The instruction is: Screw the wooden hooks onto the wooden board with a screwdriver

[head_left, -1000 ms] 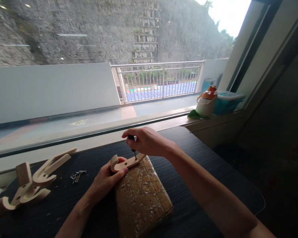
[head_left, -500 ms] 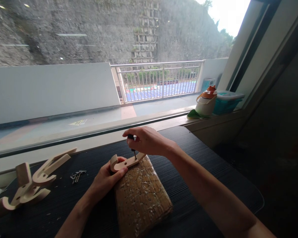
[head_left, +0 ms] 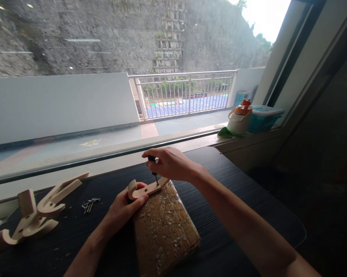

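Observation:
A pale wooden hook (head_left: 150, 190) with curved ends lies across the far end of a worn brown board (head_left: 164, 231), whose top is pitted with small holes. My left hand (head_left: 130, 201) grips the hook's left end, thumb on the near side. Above the hook, my right hand (head_left: 170, 163) is closed around the black handle of a screwdriver (head_left: 152, 159). The screwdriver stands nearly upright, its shaft meeting the hook right of a dark hole. Whether a screw sits under the tip is too small to tell.
Several more wooden hooks (head_left: 36, 215) lie piled on the dark table (head_left: 219, 184) at the left. Beside them is a small heap of screws (head_left: 90, 205). On the window sill stand a bottle with an orange top (head_left: 240, 118) and a teal lidded box (head_left: 264, 118).
Almost nothing differs. My right hand and the screwdriver have shifted very slightly left, while my left hand keeps its hold on the hook.

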`<control>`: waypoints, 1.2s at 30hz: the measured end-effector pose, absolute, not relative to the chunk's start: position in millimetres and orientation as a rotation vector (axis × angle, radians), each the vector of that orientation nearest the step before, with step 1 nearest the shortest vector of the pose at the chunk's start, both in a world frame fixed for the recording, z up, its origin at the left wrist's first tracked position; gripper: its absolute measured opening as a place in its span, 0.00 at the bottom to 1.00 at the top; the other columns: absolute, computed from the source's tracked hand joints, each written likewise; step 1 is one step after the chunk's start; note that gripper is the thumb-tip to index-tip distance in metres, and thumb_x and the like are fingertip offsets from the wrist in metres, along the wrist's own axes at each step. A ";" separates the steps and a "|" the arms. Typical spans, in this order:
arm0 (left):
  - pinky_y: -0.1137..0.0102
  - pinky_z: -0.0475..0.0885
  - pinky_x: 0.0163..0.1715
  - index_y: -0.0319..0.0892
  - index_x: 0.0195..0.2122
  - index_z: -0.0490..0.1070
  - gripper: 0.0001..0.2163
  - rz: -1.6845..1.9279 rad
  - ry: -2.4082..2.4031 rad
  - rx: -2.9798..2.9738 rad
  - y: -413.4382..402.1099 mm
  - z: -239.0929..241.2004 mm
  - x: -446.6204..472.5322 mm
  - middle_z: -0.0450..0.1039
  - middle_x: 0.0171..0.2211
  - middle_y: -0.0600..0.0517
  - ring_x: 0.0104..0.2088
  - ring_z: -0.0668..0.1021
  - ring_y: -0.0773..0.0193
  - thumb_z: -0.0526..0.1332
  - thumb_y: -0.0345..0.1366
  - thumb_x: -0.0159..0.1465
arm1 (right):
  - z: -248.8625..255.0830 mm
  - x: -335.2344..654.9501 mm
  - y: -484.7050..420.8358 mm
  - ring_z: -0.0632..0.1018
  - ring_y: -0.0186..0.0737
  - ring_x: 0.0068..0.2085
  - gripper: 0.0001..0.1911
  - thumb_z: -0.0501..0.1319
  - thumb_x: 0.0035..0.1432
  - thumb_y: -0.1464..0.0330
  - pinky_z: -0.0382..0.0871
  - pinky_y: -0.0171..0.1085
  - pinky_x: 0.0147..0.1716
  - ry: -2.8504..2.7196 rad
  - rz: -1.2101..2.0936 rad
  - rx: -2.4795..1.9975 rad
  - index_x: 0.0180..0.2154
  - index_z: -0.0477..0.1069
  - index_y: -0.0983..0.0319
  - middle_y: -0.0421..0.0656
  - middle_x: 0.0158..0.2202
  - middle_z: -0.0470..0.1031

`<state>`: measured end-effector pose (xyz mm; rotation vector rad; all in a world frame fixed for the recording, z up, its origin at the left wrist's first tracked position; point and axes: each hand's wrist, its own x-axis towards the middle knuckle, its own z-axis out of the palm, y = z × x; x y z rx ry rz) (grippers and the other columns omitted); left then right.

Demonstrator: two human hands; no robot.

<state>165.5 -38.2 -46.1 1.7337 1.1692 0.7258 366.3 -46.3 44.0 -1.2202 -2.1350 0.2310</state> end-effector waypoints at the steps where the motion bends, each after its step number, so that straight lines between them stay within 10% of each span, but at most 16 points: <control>1: 0.69 0.71 0.39 0.41 0.41 0.69 0.20 0.723 1.164 1.730 -38.5 -45.8 165.6 0.75 0.39 0.49 0.41 0.77 0.55 0.63 0.48 0.52 | 44.7 366.0 -47.3 0.71 0.32 0.28 0.16 0.53 0.57 0.67 0.58 0.33 0.28 -2.148 0.236 -1.189 0.45 0.72 0.61 0.42 0.32 0.76; 36: 0.69 0.71 0.38 0.40 0.42 0.70 0.20 0.709 1.182 1.761 -36.4 -48.8 164.8 0.76 0.39 0.49 0.40 0.77 0.55 0.62 0.47 0.52 | 43.0 369.8 -43.4 0.71 0.30 0.26 0.18 0.52 0.57 0.71 0.61 0.32 0.30 -2.139 0.424 -1.058 0.47 0.71 0.63 0.40 0.28 0.75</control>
